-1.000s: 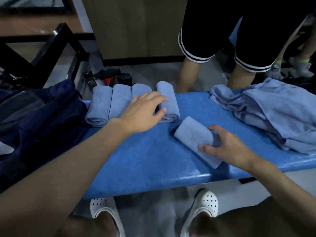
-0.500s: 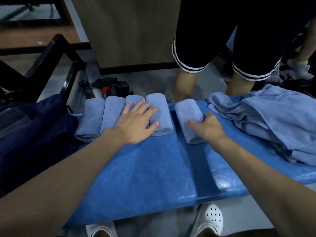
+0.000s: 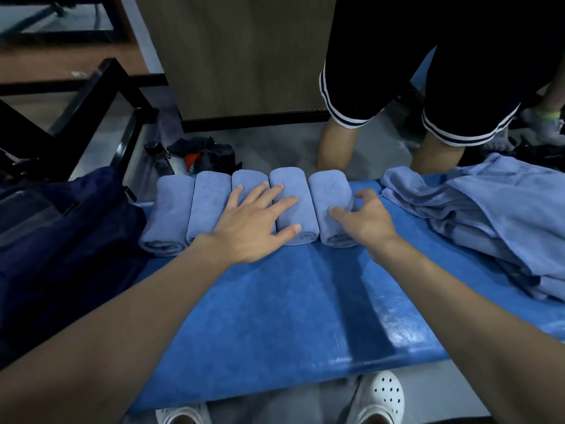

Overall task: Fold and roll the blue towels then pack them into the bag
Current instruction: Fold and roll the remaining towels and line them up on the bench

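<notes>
The left hand is laid flat, fingers spread, across the middle rolled towels. The fifth roll is gripped by the right hand. All five rolls are lined up on the blue surface, between the navy bag and the unfolded towels.

You have five pale blue rolled towels lying side by side in a row along the far edge of the blue bench. Each touches its neighbour, and the spiral ends face you. Your left hand lies flat across the third and fourth. Your right hand cups the rightmost roll. To the right, apart from the row, the loose towels sit in a rumpled heap. The dark navy bag slumps at the left end, just beside the first roll.
</notes>
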